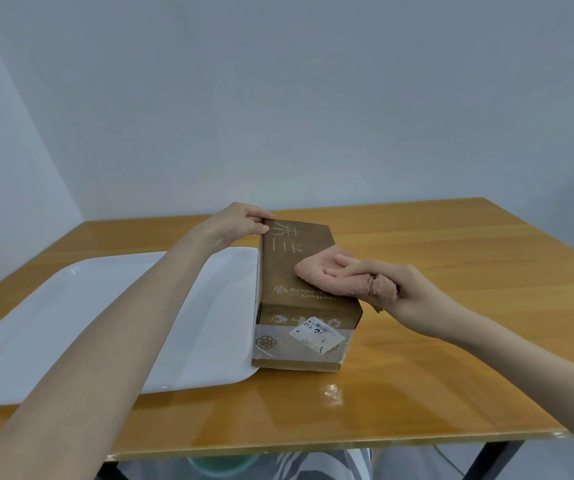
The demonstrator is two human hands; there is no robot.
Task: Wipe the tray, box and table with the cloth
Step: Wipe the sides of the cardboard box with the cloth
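Left hand tight on far corner of box; right hand, cloth in its grip, atop it.

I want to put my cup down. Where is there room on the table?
Bare wood lies right of the cardboard box, up to the table edge, and between the white tray and the front edge. Crowded at the box: the left hand holds its far corner, the right hand presses the pink cloth on top.
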